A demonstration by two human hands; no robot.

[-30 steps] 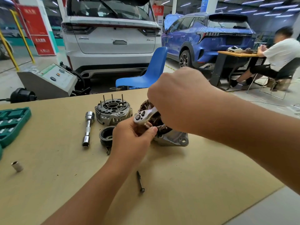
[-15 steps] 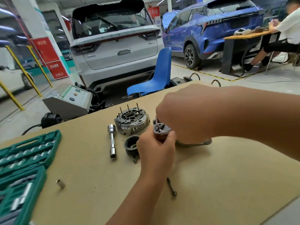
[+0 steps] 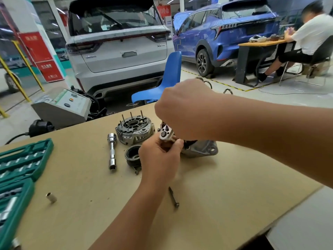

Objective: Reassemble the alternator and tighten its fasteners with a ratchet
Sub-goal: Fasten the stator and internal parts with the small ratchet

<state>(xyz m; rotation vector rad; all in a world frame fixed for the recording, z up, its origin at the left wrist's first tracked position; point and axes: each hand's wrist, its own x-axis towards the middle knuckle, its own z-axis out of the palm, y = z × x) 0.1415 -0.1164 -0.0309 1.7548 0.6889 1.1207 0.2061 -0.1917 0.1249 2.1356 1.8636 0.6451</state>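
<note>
Two hands (image 3: 183,112), one ratchet (image 3: 165,135), two cars (image 3: 119,46), one chair (image 3: 162,83).

Left of the alternator body (image 3: 200,150), end cover (image 3: 134,129), pulley (image 3: 132,156) and socket extension (image 3: 112,152) crowd; nearer, only a bolt (image 3: 173,196) on bare board.

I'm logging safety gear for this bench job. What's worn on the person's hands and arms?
Nothing that shows. The left hand and right hand are bare, with no gloves, rings or watch in view. Both forearms are bare as far as the picture's edge; no sleeve shows.

White car (image 3: 119,46) — blue chair (image 3: 167,78)
</note>
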